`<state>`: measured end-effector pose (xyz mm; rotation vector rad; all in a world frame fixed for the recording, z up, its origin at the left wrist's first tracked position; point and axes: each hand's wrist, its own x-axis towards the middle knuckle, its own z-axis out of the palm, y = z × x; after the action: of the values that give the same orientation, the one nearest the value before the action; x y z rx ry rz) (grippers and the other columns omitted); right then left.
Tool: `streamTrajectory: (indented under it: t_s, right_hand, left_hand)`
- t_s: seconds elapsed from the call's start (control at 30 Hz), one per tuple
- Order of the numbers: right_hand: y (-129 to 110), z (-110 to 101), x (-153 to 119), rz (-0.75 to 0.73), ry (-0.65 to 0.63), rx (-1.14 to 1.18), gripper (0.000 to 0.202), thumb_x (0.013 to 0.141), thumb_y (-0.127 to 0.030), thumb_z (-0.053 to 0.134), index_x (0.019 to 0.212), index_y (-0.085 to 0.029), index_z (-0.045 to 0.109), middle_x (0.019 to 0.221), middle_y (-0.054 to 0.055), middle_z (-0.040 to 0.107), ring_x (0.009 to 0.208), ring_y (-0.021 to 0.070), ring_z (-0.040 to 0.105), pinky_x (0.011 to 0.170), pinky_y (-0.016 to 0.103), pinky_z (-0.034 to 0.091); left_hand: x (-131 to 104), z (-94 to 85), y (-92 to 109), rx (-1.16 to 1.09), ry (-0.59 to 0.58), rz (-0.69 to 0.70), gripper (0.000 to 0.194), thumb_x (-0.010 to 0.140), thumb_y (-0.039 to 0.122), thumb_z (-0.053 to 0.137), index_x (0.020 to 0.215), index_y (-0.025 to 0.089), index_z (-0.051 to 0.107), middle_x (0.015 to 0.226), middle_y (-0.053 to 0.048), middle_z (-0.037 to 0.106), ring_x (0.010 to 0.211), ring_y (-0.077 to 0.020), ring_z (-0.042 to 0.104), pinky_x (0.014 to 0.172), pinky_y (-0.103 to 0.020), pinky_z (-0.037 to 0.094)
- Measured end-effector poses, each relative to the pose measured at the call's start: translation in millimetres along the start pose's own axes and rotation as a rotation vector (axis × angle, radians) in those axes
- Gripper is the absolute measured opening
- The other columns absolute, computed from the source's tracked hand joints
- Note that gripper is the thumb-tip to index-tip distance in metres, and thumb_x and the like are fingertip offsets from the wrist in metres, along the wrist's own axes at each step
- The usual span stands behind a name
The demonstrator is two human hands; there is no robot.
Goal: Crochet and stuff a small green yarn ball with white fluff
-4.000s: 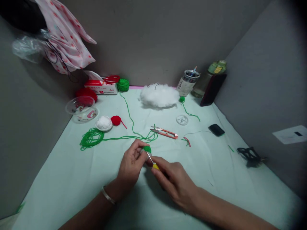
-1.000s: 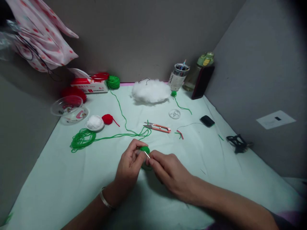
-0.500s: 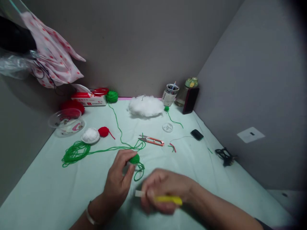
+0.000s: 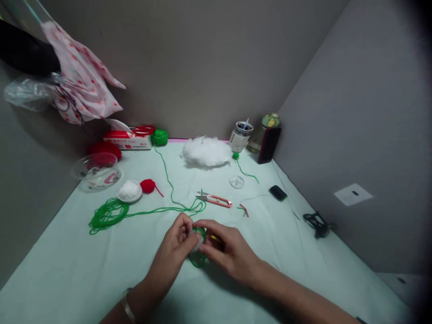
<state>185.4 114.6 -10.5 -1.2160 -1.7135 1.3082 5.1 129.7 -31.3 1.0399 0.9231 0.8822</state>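
- Left hand (image 4: 173, 245) and right hand (image 4: 229, 247) are closely pinching a green piece (image 4: 200, 231).
- Eleven o'clock: box (image 4: 141, 143) is showing unreadable print.
- Cloth (image 4: 351, 261) edge is slanting toward four.

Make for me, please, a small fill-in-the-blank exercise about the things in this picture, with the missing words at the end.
1. The left hand and the right hand both touch a small piece coloured white and ____.
2. The small ball of yarn next to the round white bundle is ____.
3. The blades of the snips point toward the picture's ____.
4. In the picture, the metal can stands to the ____ of the white fluffy heap.

Missing words: green; red; left; right.
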Motion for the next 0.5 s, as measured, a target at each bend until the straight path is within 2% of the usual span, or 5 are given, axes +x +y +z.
streamTrajectory:
  t_s: [0.17,0.33,0.5]
  right_hand:
    - [4,5,-1,-0.002,0.114,-0.019,0.028,0.093,-0.029,0.065,0.119,-0.020,0.063,0.071,-0.005,0.049,0.062,0.0118,0.041,0.059,0.026,0.034]
    - [4,8,-2,0.049,0.141,0.114,0.028,0.094,-0.036,0.065,0.117,-0.022,0.057,0.068,-0.007,0.044,0.061,0.0128,0.043,0.057,0.026,0.033]
    - [10,10,-2,0.027,0.148,0.112,0.025,0.096,-0.036,0.063,0.116,-0.023,0.056,0.068,-0.006,0.047,0.063,0.0141,0.049,0.060,0.027,0.037]
  left_hand:
    - [-1,2.9,7,-0.166,0.001,-0.037,0.033,0.098,0.051,0.061,0.086,0.022,0.055,0.083,0.002,0.052,0.080,-0.0154,0.052,0.074,-0.025,0.048]
    - [-2,8.0,9,-0.332,0.026,-0.129,0.025,0.090,0.046,0.075,0.089,0.023,0.065,0.082,0.001,0.057,0.077,-0.0141,0.055,0.072,-0.022,0.050]
    - [-6,10.5,6,-0.353,0.003,-0.137,0.033,0.085,0.055,0.077,0.099,0.025,0.076,0.093,-0.005,0.071,0.088,-0.0205,0.065,0.080,-0.028,0.055]
